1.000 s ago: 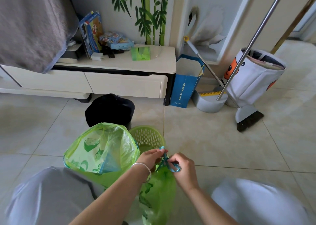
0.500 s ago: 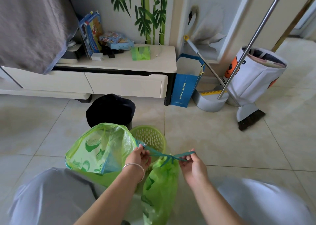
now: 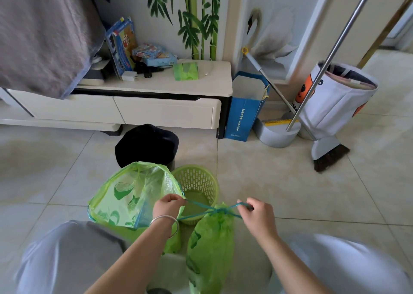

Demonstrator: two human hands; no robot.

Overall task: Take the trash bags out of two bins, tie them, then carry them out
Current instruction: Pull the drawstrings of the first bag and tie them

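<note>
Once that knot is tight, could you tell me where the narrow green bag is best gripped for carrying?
Probably at the cinched neck of the narrow green bag, just under the knotted blue drawstring, coming from above. The bag hangs upright and gathers to a thin bunch there, so one hand could close round it.

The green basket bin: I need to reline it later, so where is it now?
In the head view the green basket bin stands on the floor at centre, just behind the person's hands, right of the open green bag and before the black bin.

Two green trash bags (image 3: 131,195) (image 3: 210,249), two bins (image 3: 146,146) (image 3: 196,182).
</note>
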